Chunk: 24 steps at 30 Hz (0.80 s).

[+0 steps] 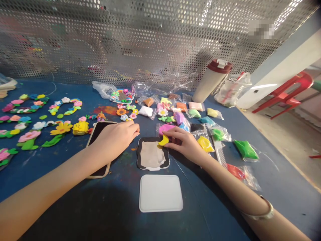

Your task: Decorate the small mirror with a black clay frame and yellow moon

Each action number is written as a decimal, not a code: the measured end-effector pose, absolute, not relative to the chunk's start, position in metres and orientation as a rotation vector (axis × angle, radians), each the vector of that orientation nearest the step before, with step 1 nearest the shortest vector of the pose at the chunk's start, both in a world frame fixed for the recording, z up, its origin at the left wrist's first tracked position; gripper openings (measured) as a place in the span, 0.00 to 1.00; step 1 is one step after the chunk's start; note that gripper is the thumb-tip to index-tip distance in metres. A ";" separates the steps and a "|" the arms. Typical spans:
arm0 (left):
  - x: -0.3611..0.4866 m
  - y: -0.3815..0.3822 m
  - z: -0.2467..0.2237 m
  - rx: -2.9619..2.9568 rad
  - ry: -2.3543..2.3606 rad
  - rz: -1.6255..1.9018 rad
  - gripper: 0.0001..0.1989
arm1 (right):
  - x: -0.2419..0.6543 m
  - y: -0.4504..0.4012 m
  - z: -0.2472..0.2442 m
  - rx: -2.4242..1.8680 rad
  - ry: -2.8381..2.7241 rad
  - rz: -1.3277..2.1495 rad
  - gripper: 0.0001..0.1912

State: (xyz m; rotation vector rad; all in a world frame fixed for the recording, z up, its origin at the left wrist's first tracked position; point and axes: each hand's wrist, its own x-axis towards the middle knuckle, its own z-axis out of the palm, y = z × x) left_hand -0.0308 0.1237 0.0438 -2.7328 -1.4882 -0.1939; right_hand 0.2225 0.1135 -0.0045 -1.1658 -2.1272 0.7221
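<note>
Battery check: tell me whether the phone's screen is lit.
Dark: the phone shows black glass, no lit display, under the left hand.

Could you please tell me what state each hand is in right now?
Left hand: open, holding nothing visible.
Right hand: closed, fingers pinching a small piece of soft yellow clay.

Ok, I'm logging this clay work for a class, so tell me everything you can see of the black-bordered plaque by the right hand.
It is a flat, scallop-cornered clay plaque: a black border around a smooth beige-grey centre with faint streaks, and a thin white edge showing along the bottom. It lies flat on the blue tabletop. A yellow clay piece, pinched in the right hand, appears to touch its upper edge.
</note>
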 end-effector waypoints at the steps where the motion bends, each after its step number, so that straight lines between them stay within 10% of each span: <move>1: -0.030 0.122 0.043 -2.811 -1.547 -0.269 0.08 | 0.221 0.111 -0.003 -1.178 -2.108 0.719 0.16; 14: 0.003 0.098 0.035 -3.495 -2.257 -0.984 0.07 | 0.191 0.073 0.006 -1.013 -2.036 0.655 0.19; 24: -0.025 0.114 0.033 -2.961 -0.902 -0.844 0.07 | 0.190 0.076 0.003 -1.127 -1.414 1.347 0.17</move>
